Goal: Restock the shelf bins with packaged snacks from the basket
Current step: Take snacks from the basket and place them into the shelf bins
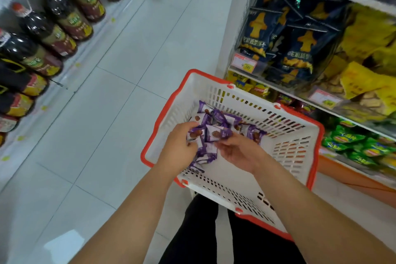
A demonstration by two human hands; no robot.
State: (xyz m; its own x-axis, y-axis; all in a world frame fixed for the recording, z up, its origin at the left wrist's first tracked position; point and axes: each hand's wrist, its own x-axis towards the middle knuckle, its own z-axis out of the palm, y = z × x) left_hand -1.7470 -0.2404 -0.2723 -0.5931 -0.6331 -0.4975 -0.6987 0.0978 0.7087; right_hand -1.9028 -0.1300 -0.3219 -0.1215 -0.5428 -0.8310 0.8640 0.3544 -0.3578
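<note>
Shop aisle, frame centre: my left hand (179, 142) and right hand (236, 150) clutch purple snack packets (211, 133) inside the basket (317, 135); an overfull grip could spill them.

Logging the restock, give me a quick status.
Left hand gripping purple snack packs. Right hand pinching one. Both inside basket. Nothing in the way.

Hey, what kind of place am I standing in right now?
Most likely a small grocery or convenience store aisle. Shelves on the right hold bagged snacks with price tags, large bottles line the left side, and both hands reach into a white shopping basket of purple snack packets.
</note>
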